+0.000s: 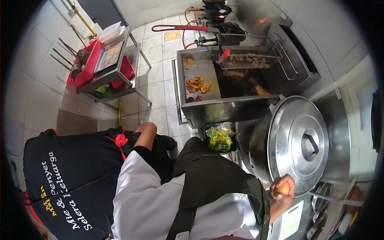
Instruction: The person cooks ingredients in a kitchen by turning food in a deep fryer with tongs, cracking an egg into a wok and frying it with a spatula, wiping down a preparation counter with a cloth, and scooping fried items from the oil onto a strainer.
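Observation:
My right hand (282,190) is wrapped round a brown egg (283,188), beside the rim of a large pot with a metal lid (296,140). On the other side, my left hand (142,127) is bent back beside a co-worker in a black shirt (68,176), near a red knot (121,139) at the apron's back. Its fingers are mostly hidden behind the wrist and forearm. A black container of green leaves (220,138) lies between my body and the fryer.
A fryer (236,99) holds dark oil, a long-handled basket (250,60) and fried pieces (196,85) on its left tray. Burners stand behind it. A metal trolley (108,82) with red tubs is at left. A white board (291,221) lies below my right hand.

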A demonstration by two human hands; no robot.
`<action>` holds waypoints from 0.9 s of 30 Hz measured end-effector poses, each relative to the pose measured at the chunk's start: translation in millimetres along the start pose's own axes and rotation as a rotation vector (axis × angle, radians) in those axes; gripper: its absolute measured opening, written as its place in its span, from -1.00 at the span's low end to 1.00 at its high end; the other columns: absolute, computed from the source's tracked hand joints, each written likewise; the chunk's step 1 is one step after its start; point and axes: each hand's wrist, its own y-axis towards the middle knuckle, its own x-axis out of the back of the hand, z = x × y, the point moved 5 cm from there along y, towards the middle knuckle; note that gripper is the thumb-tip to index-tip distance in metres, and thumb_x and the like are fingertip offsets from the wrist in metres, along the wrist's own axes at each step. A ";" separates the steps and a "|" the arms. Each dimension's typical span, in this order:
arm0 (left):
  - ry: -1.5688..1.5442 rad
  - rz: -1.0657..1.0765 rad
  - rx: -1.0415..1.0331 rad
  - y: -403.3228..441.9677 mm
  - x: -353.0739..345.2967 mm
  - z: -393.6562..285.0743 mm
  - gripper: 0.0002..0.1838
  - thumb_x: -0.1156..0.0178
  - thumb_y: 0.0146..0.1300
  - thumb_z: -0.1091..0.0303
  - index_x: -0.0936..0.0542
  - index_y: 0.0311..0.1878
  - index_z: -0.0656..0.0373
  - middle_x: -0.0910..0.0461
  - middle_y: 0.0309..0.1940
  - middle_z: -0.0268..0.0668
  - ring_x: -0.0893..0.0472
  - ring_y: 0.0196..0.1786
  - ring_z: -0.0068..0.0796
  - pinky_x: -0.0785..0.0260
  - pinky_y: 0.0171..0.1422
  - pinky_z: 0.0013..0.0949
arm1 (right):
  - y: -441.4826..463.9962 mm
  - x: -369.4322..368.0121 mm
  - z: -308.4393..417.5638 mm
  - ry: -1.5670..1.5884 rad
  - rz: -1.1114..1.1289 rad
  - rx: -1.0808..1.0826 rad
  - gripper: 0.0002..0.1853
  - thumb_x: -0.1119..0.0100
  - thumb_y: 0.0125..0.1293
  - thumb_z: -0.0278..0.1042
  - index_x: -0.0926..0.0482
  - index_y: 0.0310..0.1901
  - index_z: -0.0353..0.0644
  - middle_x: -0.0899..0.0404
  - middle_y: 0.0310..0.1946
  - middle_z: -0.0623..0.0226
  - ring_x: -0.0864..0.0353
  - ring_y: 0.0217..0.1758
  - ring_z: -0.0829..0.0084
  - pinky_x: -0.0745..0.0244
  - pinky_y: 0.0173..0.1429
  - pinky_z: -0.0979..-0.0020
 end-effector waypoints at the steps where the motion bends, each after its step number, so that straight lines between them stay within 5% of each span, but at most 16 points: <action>1: 0.004 0.003 -0.026 -1.7 0.9 3.1 -0.36 -0.23 -0.04 -0.05 -0.35 0.15 -0.09 -0.34 0.14 -0.44 -0.35 0.16 -0.33 -0.22 0.16 -0.17 | 16.8 -4.9 -1.5 -0.004 0.058 -0.041 -0.64 -0.28 -0.31 -0.37 -0.34 -0.48 -0.33 -0.40 -0.63 0.17 -0.37 -0.67 0.48 -0.19 -0.67 0.59; 7: 0.174 0.227 -0.112 2.9 2.5 -1.2 -0.38 -0.27 -0.06 -0.01 -0.39 0.12 -0.07 -0.37 0.12 -0.52 -0.37 0.14 -0.44 -0.28 0.11 -0.31 | 89.0 -55.5 -0.2 -0.035 0.140 -0.127 -0.66 -0.29 -0.28 -0.40 -0.38 -0.43 -0.30 -0.43 -0.56 0.23 -0.41 -0.59 0.49 -0.28 -0.51 0.56; 12: 0.271 0.062 -0.404 5.1 16.8 -9.0 -0.42 -0.28 -0.05 0.11 -0.41 0.08 0.04 -0.43 0.05 -0.39 -0.46 0.04 -0.39 -0.38 0.00 -0.32 | 115.4 -64.7 -14.4 -0.041 0.058 -0.052 -0.66 -0.29 -0.26 -0.41 -0.38 -0.41 -0.30 -0.43 -0.56 0.23 -0.41 -0.58 0.51 -0.27 -0.53 0.57; 16: 0.030 0.188 -0.534 30.7 13.4 0.5 -0.46 -0.25 -0.02 0.13 -0.43 0.06 0.10 -0.45 0.02 -0.34 -0.47 0.01 -0.36 -0.39 -0.03 -0.33 | 136.9 -74.6 -32.2 0.090 -0.050 -0.083 -0.61 -0.29 -0.27 -0.41 -0.35 -0.37 -0.31 -0.41 -0.59 0.18 -0.42 -0.60 0.51 -0.16 -0.69 0.63; 27: -0.559 0.523 -0.797 31.6 -57.4 -55.6 -0.56 -0.17 0.06 0.18 -0.47 -0.01 0.23 -0.48 -0.05 -0.22 -0.51 -0.07 -0.32 -0.41 -0.11 -0.34 | 221.2 -118.2 -43.2 -0.080 0.099 -0.194 -0.62 -0.26 -0.26 -0.35 -0.36 -0.36 -0.27 -0.38 -0.55 0.30 -0.41 -0.56 0.51 -0.21 -0.62 0.61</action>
